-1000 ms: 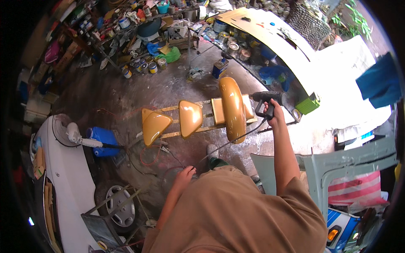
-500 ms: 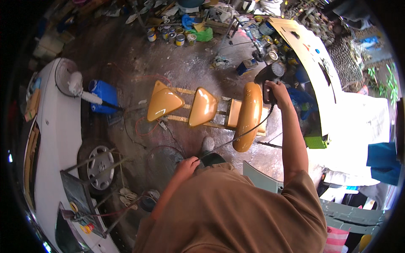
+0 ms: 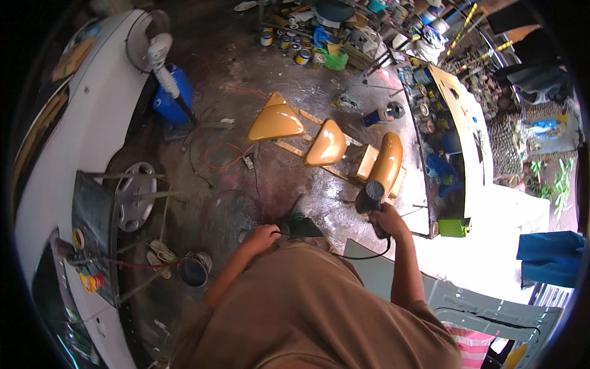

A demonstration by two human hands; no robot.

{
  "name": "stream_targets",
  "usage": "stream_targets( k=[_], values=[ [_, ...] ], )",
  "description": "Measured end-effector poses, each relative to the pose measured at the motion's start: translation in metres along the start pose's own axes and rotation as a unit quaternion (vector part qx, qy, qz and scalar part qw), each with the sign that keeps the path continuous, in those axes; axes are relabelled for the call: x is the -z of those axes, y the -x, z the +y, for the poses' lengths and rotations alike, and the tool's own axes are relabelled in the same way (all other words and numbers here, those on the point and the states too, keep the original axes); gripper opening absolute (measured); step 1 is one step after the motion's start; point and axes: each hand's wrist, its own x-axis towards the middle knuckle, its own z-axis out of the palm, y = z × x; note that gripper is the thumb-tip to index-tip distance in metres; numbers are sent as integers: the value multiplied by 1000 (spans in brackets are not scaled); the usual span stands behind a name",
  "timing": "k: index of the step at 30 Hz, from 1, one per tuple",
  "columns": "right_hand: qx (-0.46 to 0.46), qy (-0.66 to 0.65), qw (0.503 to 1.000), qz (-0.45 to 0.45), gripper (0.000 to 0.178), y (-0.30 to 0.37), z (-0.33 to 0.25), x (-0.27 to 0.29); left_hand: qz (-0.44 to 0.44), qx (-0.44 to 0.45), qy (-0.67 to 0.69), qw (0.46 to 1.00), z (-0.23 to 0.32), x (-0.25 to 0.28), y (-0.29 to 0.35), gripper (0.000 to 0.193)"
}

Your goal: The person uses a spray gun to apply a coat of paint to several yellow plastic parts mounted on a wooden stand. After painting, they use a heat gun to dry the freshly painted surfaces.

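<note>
My right hand (image 3: 388, 222) is closed round the handle of a black hair dryer (image 3: 370, 197), at the near end of a curved, glossy gold fender (image 3: 388, 161). Whether the two touch I cannot tell. From the handle a black cord (image 3: 362, 257) loops back toward my waist. My left hand (image 3: 262, 238), low in front of my body, is closed on part of that cord. Left of the fender, a gold rounded panel (image 3: 326, 144) and a gold triangular panel (image 3: 276, 120) lie on a narrow wooden frame (image 3: 286, 147).
A white car (image 3: 101, 117) runs along the left, with a fan (image 3: 161, 52) and a blue jug (image 3: 174, 95) beside it. Paint cans (image 3: 303, 56) stand at the back. Thin red hose (image 3: 212, 161) crosses the wet floor. A grey panel (image 3: 369, 270) lies close on my right.
My right hand has brought the hair dryer from the fender's far end toward me, to its near end. The view has turned and shifted. My left hand stays low on the cord.
</note>
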Motion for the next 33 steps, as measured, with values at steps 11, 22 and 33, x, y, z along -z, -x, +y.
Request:
stream_targets(
  k=[11,22,33],
  values=[
    [231,-171,943,168,22,-60,6,-149,44,122,-30,991,-121,23,101,26],
    [212,-214,924,236,25,-68,-45,-132,134,135,78,979,-153,-15,122,27],
    [270,-341,899,-50,25,-11,-218,-134,289,236,62,926,-114,37,113,24]
  ],
)
